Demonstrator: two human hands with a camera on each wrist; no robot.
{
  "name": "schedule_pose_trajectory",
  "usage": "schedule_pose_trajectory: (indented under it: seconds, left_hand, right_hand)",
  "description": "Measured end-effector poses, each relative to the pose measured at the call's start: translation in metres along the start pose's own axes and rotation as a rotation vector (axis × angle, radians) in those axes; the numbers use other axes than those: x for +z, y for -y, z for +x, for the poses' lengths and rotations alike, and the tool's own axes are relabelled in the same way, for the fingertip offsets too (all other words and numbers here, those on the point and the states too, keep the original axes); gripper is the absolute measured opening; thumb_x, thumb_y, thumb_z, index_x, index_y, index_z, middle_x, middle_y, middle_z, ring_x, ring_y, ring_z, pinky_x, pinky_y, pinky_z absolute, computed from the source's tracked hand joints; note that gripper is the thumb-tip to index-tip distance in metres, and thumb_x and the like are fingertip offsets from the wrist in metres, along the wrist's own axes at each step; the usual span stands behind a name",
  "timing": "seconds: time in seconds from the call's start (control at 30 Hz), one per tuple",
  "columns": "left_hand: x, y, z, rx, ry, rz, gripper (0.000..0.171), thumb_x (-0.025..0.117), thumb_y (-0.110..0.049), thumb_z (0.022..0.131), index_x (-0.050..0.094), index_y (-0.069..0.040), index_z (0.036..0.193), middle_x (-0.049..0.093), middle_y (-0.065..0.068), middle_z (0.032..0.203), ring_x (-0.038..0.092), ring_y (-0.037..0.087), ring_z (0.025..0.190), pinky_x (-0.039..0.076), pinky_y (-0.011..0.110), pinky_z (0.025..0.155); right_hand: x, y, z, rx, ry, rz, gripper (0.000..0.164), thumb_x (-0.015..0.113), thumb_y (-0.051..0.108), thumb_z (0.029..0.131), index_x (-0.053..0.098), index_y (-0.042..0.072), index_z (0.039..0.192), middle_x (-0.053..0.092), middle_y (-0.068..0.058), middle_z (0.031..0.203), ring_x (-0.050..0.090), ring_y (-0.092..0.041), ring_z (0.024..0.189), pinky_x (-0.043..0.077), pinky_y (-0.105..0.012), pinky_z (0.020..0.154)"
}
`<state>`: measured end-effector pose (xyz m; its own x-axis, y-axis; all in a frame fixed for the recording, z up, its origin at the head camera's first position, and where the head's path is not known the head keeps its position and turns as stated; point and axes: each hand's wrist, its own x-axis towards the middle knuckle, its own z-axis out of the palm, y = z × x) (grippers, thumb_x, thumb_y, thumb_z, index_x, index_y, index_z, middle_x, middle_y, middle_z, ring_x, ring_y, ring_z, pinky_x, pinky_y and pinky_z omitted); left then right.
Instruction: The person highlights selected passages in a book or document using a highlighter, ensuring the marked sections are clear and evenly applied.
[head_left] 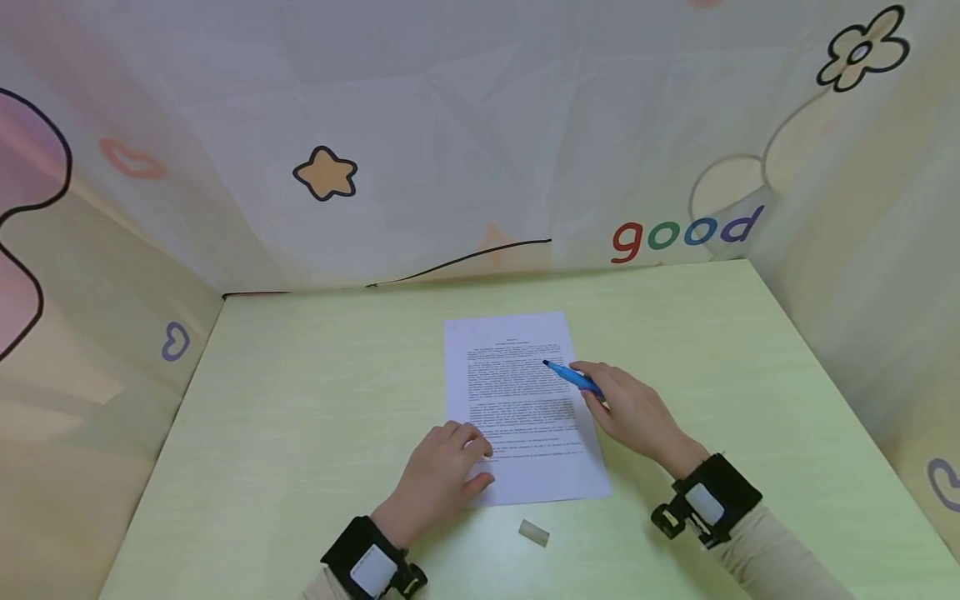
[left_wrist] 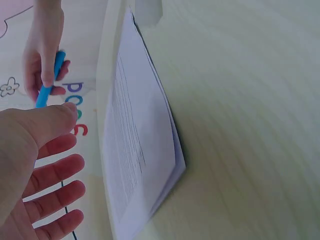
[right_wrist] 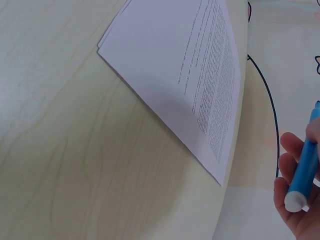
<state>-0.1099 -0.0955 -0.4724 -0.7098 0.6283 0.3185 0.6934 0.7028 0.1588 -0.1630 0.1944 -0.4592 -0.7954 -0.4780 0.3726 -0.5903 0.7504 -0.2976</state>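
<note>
A printed document (head_left: 517, 417) lies on the table, text side up; in the left wrist view the sheets (left_wrist: 150, 150) show more than one layer at a corner. My right hand (head_left: 630, 412) holds a blue marker (head_left: 572, 377) between thumb and fingers over the page's right side. Its dark tip points up and left over the text. From the right wrist camera, the marker (right_wrist: 303, 175) shows a pale rear end. Near the lower left edge of the document is my left hand (head_left: 442, 471), which holds nothing. Its fingers appear loosely bent and spread in the left wrist view.
A small greyish rectangular piece (head_left: 534, 533) lies on the pale green table (head_left: 300, 400), in front of the document. Printed cloth walls (head_left: 450, 167) stand along the table's back and both sides. Each wrist wears a black strap with a device.
</note>
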Motion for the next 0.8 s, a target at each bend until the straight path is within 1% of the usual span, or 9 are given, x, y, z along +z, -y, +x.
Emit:
schedule_pose_trajectory:
  seconds: [0.1,0.2,0.33,0.47,0.6,0.8]
  left_hand:
    - [0.000,0.009,0.000,-0.026,0.012,0.002,0.023,0.070,-0.032,0.077,0.060,-0.016,0.090,0.055,-0.004,0.093,0.048,0.015,0.087,0.043,0.029,0.072]
    - [0.001,0.017,-0.001,-0.051,0.017,-0.007,0.024,0.070,-0.032,0.077,0.061,-0.015,0.091,0.056,-0.004,0.094,0.048,0.015,0.087,0.043,0.029,0.073]
    - [0.002,0.026,0.000,-0.082,0.038,-0.004,0.023,0.069,-0.030,0.078,0.061,-0.014,0.091,0.056,-0.003,0.093,0.048,0.015,0.085,0.043,0.028,0.073]
    - [0.002,0.031,0.001,-0.094,0.048,0.010,0.022,0.069,-0.029,0.078,0.061,-0.013,0.090,0.055,-0.003,0.093,0.047,0.016,0.084,0.042,0.028,0.072]
    - [0.000,0.034,0.001,-0.107,0.061,-0.002,0.021,0.069,-0.028,0.078,0.061,-0.012,0.090,0.055,-0.001,0.093,0.047,0.017,0.084,0.042,0.029,0.073]
    - [-0.002,0.037,0.002,-0.131,0.085,0.011,0.021,0.068,-0.029,0.079,0.061,-0.012,0.091,0.056,-0.001,0.094,0.048,0.017,0.085,0.043,0.029,0.074]
  right_hand:
    - [0.000,0.001,0.001,0.018,0.004,0.015,0.038,0.061,0.017,0.085,0.048,0.006,0.119,0.059,-0.009,0.097,0.047,-0.014,0.070,0.044,-0.023,0.053]
    - [-0.001,0.002,0.002,0.035,0.008,0.035,0.035,0.061,0.015,0.085,0.048,0.004,0.115,0.059,-0.008,0.090,0.046,-0.013,0.065,0.041,-0.022,0.050]
    - [-0.002,0.001,0.002,0.037,-0.003,0.060,0.031,0.060,0.013,0.085,0.048,0.003,0.113,0.059,-0.009,0.093,0.047,-0.013,0.067,0.042,-0.023,0.051]
    - [0.000,0.000,0.003,0.027,-0.029,0.074,0.029,0.060,0.011,0.086,0.049,0.003,0.112,0.055,-0.008,0.096,0.047,-0.013,0.070,0.043,-0.023,0.053]
    - [0.001,-0.001,0.004,0.019,-0.051,0.069,0.029,0.059,0.010,0.086,0.050,0.003,0.112,0.053,-0.007,0.096,0.047,-0.013,0.071,0.044,-0.023,0.054]
    - [0.001,0.001,0.006,0.048,-0.068,0.058,0.029,0.059,0.013,0.087,0.052,0.004,0.114,0.057,-0.008,0.099,0.049,-0.013,0.070,0.045,-0.022,0.052]
